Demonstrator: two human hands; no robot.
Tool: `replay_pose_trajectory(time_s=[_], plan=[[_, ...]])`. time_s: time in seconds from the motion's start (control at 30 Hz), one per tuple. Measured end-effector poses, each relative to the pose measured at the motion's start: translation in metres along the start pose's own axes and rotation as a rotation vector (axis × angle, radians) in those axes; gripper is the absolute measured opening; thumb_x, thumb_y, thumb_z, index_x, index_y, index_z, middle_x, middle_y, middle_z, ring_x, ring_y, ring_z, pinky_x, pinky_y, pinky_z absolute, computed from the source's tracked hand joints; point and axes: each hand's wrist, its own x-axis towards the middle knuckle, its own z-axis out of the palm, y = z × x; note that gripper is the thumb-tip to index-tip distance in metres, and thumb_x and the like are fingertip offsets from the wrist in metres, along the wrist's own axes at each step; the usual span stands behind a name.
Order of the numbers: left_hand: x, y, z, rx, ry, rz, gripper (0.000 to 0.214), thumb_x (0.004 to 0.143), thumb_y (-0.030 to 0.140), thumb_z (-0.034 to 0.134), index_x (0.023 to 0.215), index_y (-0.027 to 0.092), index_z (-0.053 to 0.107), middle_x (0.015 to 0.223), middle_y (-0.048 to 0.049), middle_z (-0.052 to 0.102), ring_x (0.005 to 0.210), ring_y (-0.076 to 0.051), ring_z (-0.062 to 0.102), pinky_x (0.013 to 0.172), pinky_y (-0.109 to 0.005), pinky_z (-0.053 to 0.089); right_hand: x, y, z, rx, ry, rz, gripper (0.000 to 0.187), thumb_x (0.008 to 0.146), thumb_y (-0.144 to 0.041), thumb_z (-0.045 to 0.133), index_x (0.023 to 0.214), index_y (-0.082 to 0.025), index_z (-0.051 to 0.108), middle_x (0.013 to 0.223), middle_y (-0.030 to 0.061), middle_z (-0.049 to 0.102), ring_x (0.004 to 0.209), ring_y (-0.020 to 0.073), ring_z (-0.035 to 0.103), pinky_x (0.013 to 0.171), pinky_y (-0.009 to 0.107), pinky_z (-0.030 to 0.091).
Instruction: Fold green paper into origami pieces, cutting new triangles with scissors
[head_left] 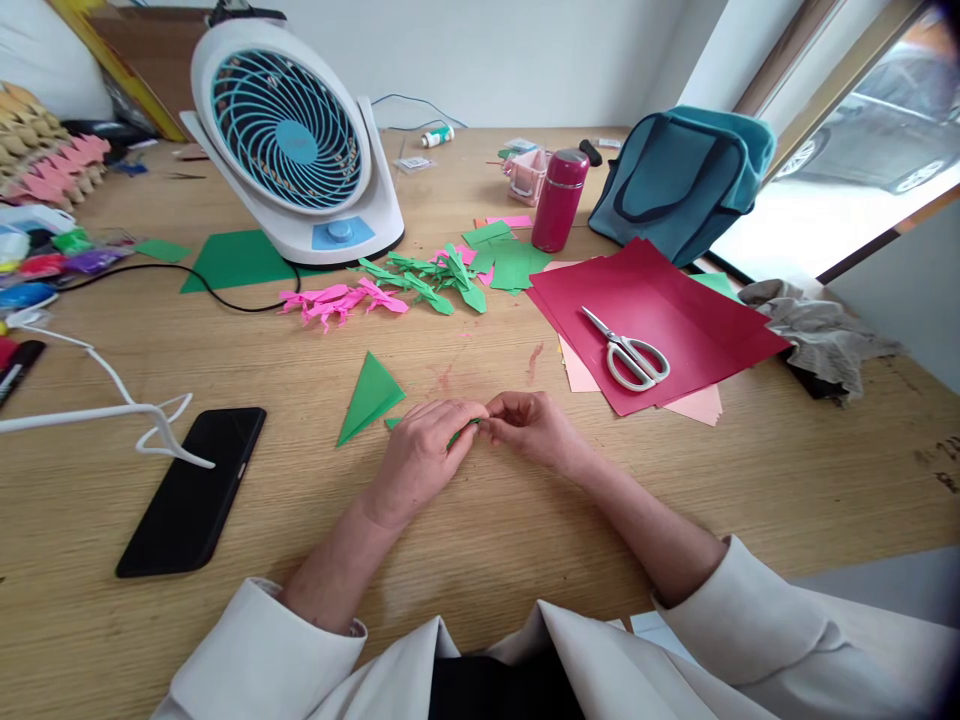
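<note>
Both forearms reach forward from pale rolled-back sleeves and converge near the middle, bare from wrist to mid-forearm. The left hand (424,440) lies knuckles-up, fingers curled inward with their tips pinched together. The right hand (529,422) mirrors it, fingers bent and closed toward the thumb, its fingertips almost touching those of the left, both wrists low and slightly cocked.

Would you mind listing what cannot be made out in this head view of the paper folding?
- Green paper piece: mostly hidden by the left hand and right hand; its shape is unclear.
- Small bottle at the far edge: label too small to read.
- Colourful items: cut off by the left edge.
</note>
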Motion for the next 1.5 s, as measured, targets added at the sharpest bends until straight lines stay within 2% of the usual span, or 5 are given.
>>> replay_pose_trajectory(time_s=[0.27, 0.7, 1.23, 1.5], plan=[[0.0, -0.001, 0.001, -0.018, 0.005, -0.014, 0.02, 0.091, 0.011, 0.052, 0.104, 0.021, 0.064, 0.099, -0.003, 0.074, 0.093, -0.019, 0.068, 0.084, -0.032, 0.05, 0.0, -0.004, 0.0, 0.022, -0.007, 0.013, 0.019, 0.082, -0.034, 0.065, 0.081, -0.014, 0.067, 0.064, -0.0014, 0.06, 0.059, 0.0104, 0.05, 0.058, 0.024, 0.037], [-0.002, -0.002, 0.003, -0.034, 0.029, -0.082, 0.015, 0.088, 0.011, 0.055, 0.096, 0.022, 0.062, 0.094, -0.0005, 0.074, 0.086, -0.017, 0.069, 0.08, -0.03, 0.051, 0.0, 0.0, 0.0, -0.015, -0.005, -0.035, 0.02, 0.084, -0.034, 0.063, 0.085, -0.014, 0.067, 0.068, -0.0001, 0.063, 0.061, 0.0108, 0.053, 0.058, 0.024, 0.039], [-0.002, -0.003, 0.005, -0.063, 0.029, -0.066, 0.013, 0.09, 0.011, 0.053, 0.09, 0.021, 0.06, 0.089, -0.001, 0.072, 0.084, -0.016, 0.067, 0.076, -0.029, 0.049, -0.002, -0.007, -0.002, -0.012, -0.03, -0.031, 0.02, 0.083, -0.035, 0.063, 0.085, -0.015, 0.066, 0.068, -0.0001, 0.061, 0.061, 0.0115, 0.053, 0.058, 0.024, 0.039], [-0.001, -0.004, 0.005, -0.033, 0.007, -0.058, 0.012, 0.091, 0.012, 0.051, 0.09, 0.022, 0.059, 0.087, -0.0006, 0.071, 0.08, -0.016, 0.066, 0.073, -0.029, 0.048, -0.004, -0.011, -0.001, -0.111, -0.004, -0.07, 0.019, 0.085, -0.033, 0.061, 0.084, -0.015, 0.068, 0.071, 0.001, 0.062, 0.064, 0.0119, 0.052, 0.058, 0.023, 0.04]])
